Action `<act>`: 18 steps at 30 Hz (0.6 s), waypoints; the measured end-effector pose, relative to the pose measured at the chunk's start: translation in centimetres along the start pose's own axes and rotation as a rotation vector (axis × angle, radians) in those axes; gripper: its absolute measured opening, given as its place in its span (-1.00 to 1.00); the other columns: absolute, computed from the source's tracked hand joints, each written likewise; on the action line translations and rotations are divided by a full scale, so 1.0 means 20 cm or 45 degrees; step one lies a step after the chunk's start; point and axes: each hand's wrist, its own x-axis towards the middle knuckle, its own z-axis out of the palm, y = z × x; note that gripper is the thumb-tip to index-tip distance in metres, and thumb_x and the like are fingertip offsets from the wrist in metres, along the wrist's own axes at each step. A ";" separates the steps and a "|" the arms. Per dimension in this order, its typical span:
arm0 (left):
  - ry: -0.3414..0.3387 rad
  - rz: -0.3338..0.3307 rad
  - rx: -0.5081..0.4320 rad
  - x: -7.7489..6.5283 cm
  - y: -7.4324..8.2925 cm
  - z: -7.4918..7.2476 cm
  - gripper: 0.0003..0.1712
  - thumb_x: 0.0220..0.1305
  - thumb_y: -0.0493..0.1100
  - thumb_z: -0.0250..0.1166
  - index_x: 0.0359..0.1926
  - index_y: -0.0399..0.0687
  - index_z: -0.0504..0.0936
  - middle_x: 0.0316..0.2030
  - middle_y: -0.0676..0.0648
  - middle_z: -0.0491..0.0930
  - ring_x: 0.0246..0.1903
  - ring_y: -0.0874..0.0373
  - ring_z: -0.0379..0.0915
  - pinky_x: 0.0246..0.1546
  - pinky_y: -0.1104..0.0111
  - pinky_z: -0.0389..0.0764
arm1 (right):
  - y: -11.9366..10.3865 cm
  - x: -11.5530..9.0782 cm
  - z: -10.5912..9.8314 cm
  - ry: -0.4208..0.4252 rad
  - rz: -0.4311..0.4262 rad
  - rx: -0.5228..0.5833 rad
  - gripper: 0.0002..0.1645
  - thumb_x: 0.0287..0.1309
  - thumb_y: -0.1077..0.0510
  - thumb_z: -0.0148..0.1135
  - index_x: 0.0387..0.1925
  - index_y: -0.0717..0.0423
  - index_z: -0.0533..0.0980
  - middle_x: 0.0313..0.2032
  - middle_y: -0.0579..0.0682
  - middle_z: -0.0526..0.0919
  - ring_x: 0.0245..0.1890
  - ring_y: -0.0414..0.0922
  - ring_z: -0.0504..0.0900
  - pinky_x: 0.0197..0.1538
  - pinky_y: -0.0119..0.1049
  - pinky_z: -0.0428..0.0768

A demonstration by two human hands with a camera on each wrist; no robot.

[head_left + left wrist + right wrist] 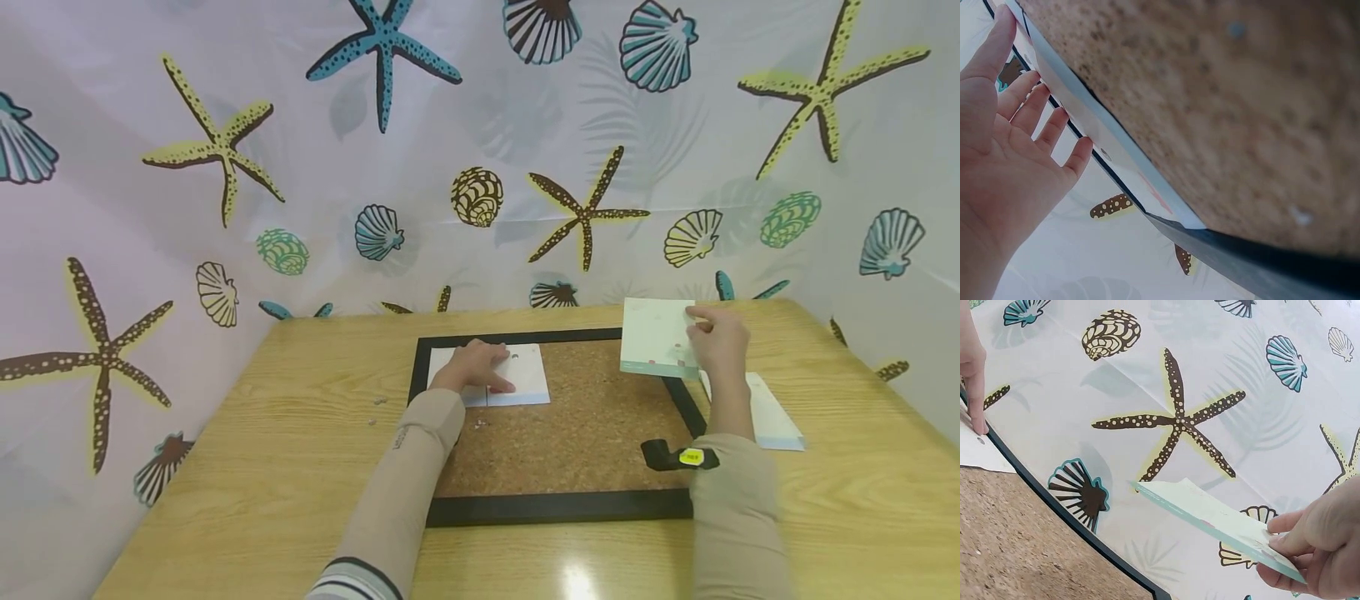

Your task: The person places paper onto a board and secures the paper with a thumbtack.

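My right hand (722,337) pinches a pale green sheet of paper (654,333) by its right edge, above the right side of a cork board (570,442). The right wrist view shows thumb and fingers on either side of the green sheet (1210,519), which has a darker green strip along one edge. Spread fingers of my left hand (472,367) rest on two white sheets lying side by side at the board's upper left. One white sheet (531,379) shows a small dark spot near its top; the left one (441,358) is partly hidden by the hand.
A black frame (555,507) borders the board on the wooden table (300,467). More white sheets (772,412) lie right of the board. Small silvery bits (378,401) sit left of it, and a few more (481,424) on the cork. A patterned curtain (465,108) hangs behind.
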 end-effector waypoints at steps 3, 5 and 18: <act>0.001 -0.006 -0.012 0.00 0.00 0.00 -0.18 -0.03 0.19 0.31 0.26 0.07 0.29 0.27 0.09 0.17 0.25 0.05 -0.01 0.20 0.06 -0.01 | -0.01 0.00 0.03 -0.032 -0.003 0.012 -0.58 0.17 0.40 -0.07 0.09 0.34 0.36 -0.04 0.39 0.42 -0.06 0.22 0.39 -0.18 -0.09 0.42; 0.004 -0.004 -0.016 0.00 0.00 0.00 -0.19 -0.03 0.18 0.31 0.26 0.07 0.29 0.26 0.09 0.17 0.25 0.05 -0.01 0.20 0.05 -0.01 | -0.02 -0.01 0.05 -0.042 -0.008 0.013 -0.59 0.16 0.39 -0.06 0.08 0.34 0.38 -0.08 0.38 0.44 -0.10 0.20 0.39 -0.23 -0.14 0.41; 0.012 0.002 -0.017 0.00 0.00 0.01 -0.17 -0.04 0.18 0.32 0.26 0.07 0.29 0.26 0.10 0.17 0.24 0.05 0.01 0.19 0.04 0.00 | -0.04 -0.01 0.21 -0.143 -0.062 0.000 -0.64 0.11 0.41 0.01 -0.02 0.42 0.43 -0.16 0.40 0.50 -0.17 0.21 0.46 -0.21 -0.06 0.46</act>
